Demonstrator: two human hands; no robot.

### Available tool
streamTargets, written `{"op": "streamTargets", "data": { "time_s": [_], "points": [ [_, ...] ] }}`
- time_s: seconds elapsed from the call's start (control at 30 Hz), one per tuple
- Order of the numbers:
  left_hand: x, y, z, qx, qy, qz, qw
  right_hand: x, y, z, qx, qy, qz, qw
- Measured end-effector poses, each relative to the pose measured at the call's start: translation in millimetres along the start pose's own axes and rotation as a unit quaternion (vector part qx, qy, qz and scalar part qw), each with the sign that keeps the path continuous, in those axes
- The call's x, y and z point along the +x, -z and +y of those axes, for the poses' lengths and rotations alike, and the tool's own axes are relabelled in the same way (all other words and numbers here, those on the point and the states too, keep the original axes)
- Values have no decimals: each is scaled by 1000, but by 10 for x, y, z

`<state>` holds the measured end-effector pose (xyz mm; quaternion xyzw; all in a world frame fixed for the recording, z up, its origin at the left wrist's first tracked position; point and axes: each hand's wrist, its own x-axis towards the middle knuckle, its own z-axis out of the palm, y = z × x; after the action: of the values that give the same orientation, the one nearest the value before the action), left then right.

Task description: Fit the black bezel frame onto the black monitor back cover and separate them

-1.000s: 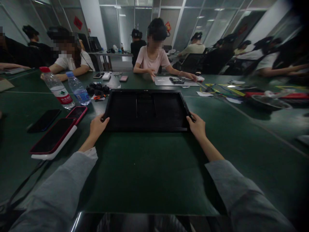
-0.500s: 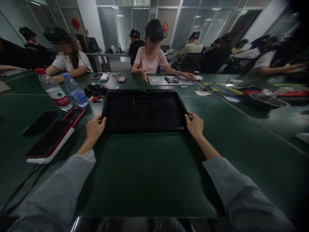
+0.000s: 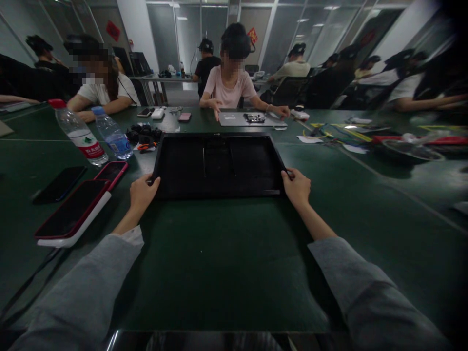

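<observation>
A flat black rectangular tray (image 3: 218, 194) with shallow compartments lies on the dark green table (image 3: 226, 263) in front of me. My left hand (image 3: 142, 191) is closed on the tray's near left corner, fingers curled over the rim. My right hand (image 3: 297, 186) is closed on the near right corner in the same way. Both forearms reach forward in grey sleeves.
Left of the tray lie a tablet in a red case (image 3: 71, 212), a red-cased phone (image 3: 111, 172), a black phone (image 3: 58, 183) and two water bottles (image 3: 80, 134). Black parts (image 3: 144, 134) sit behind. A person in pink (image 3: 230, 83) works opposite. Cables (image 3: 336, 134) and a bowl (image 3: 411, 150) are at right.
Both hands keep their grip on the tray's near corners. The tray and hands have shifted only slightly; the view has tilted a little.
</observation>
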<state>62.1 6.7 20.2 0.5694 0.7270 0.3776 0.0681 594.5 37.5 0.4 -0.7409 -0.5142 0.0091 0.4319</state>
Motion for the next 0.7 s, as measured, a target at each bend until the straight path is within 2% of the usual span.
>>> {"op": "streamTargets", "data": {
  "time_s": [0.2,0.4,0.5,0.7],
  "points": [
    [14,-17,-38,-2,-10,-44,999,186,-138,218,145,16,-81,986],
    [96,-52,-98,-34,23,-47,998,191,-159,250,142,22,-97,985],
    [142,-47,-120,-53,31,-53,997,160,-113,206,157,13,-107,982],
    [204,-10,-188,-87,64,-54,993,139,117,266,236,-65,-203,948]
  ]
}}
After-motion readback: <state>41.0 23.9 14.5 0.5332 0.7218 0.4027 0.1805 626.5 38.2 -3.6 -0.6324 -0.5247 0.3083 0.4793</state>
